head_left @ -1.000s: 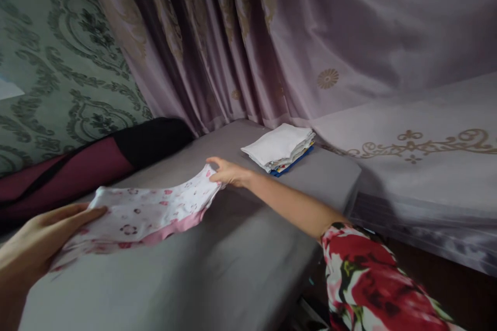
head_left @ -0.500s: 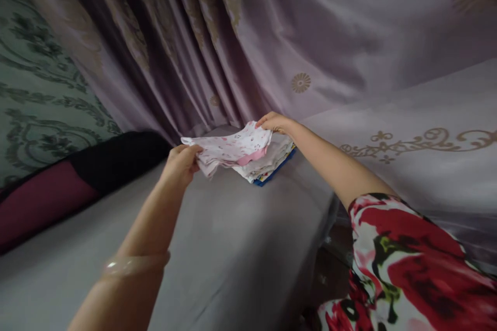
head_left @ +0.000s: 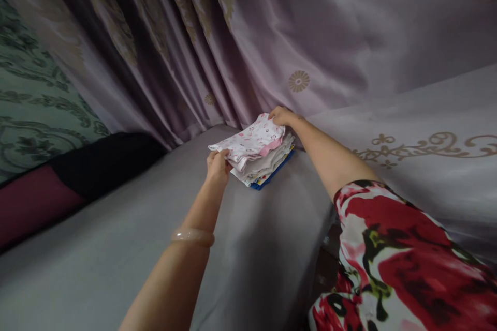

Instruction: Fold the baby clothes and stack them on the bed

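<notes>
A folded white cloth with pink print and pink trim (head_left: 252, 142) lies on top of a stack of folded cloths (head_left: 267, 168) near the far corner of a grey mattress (head_left: 240, 248). My left hand (head_left: 218, 164) pinches the cloth's near left corner. My right hand (head_left: 282, 116) grips its far right corner, fingers closed on the fabric. A pale bangle sits on my left wrist. My right sleeve is red-flowered.
Mauve curtains (head_left: 233, 36) hang close behind the stack. A second bed with a pale embroidered cover (head_left: 427, 155) lies to the right, across a narrow gap. A dark maroon and black bolster (head_left: 77, 176) lines the left wall, which has green patterned wallpaper.
Both hands carried the pink-printed cloth from the near left of the mattress to the far stack and lowered it onto the pile. My left arm stretched forward.
</notes>
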`<state>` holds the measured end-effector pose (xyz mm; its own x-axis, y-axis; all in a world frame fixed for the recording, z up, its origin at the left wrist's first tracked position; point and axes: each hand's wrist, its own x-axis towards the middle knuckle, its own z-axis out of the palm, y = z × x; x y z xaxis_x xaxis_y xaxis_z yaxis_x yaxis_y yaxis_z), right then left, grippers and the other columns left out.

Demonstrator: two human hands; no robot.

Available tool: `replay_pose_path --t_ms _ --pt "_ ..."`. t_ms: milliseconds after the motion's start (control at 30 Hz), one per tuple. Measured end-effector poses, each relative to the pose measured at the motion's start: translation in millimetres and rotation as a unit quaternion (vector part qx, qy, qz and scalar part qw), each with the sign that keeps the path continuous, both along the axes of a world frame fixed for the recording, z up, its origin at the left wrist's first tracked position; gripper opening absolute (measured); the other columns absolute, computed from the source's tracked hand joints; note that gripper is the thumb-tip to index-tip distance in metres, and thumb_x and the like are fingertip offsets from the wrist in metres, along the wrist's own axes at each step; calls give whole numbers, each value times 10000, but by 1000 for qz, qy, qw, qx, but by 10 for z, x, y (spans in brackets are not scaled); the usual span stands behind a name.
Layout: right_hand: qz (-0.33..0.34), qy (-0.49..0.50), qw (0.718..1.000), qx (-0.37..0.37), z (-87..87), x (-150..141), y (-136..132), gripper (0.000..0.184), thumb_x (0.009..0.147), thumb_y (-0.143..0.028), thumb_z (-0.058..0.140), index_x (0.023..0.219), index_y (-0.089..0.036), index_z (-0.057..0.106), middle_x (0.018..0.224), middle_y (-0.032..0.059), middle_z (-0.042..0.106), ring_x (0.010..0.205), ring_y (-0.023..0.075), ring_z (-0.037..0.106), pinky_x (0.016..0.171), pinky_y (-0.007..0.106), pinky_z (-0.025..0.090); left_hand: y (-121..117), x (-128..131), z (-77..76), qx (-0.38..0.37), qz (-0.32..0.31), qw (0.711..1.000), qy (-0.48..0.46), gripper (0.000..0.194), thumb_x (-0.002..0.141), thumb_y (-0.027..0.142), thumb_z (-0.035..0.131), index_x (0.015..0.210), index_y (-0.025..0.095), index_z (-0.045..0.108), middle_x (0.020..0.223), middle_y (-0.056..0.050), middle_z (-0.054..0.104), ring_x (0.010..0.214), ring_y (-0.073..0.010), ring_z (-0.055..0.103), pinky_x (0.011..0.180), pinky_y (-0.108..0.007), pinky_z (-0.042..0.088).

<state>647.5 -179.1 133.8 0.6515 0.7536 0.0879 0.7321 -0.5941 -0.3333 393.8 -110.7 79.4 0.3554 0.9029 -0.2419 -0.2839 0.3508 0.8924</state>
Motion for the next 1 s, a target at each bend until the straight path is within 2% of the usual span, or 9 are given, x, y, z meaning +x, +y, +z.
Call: replay_pose_path --t_ms 267,500,567,667,733,900,1000 --pt "-7 -12 1000 -16 -76 121 7 463 797 -44 569 1219 -206 673 1234 95 660 1118 214 618 915 251 457 -101 -3 -271 -13 -45 999 -2 234 636 81 610 801 188 483 640 51 568 505 -82 574 589 -234 532" --pt "-23 -26 999 -38 -334 133 -7 480 821 -65 562 1239 -281 654 1308 72 609 1152 221 597 963 285 438 -128 -56 -518 5 -51 997 55 236 721 107 612 927 170 515 728 21 576 556 -76 567 590 -226 523" --pt "-28 -31 998 -51 -408 135 -28 472 835 -90 565 1255 -290 641 1311 68 610 1142 217 603 958 290 440 -132 -63 -551 8 -39 996 75 369 736 120 630 1073 179 493 782 10 582 581 -82 572 589 -228 520" --pt "-26 -43 997 -62 -486 135 -53 420 862 -142 570 1250 -286 647 1319 67 608 1166 216 588 972 289 426 -160 -79 -575 44 -30 995 82 698 733 138 668 1331 240 322 856 5 593 605 -91 574 585 -232 514" --pt "-24 -49 996 -69 -512 132 -60 366 888 -205 568 1234 -274 662 1335 73 599 1194 226 569 992 296 410 -187 -96 -580 79 -50 993 76 804 724 163 690 1393 269 257 878 4 594 605 -92 568 584 -224 502" --pt "-29 -47 993 -103 -502 120 -35 361 908 -329 567 1248 -244 658 1296 108 625 1167 256 585 973 332 424 -243 -149 -573 142 -92 977 134 578 690 262 736 1223 194 523 775 27 522 559 -80 492 558 -205 427" --pt "-30 -51 992 -113 -474 68 25 368 905 -301 564 1247 -200 653 1289 137 624 1162 265 586 953 339 432 -269 -173 -577 172 -88 964 185 554 676 308 759 1181 176 572 770 20 504 586 -95 479 582 -221 417"
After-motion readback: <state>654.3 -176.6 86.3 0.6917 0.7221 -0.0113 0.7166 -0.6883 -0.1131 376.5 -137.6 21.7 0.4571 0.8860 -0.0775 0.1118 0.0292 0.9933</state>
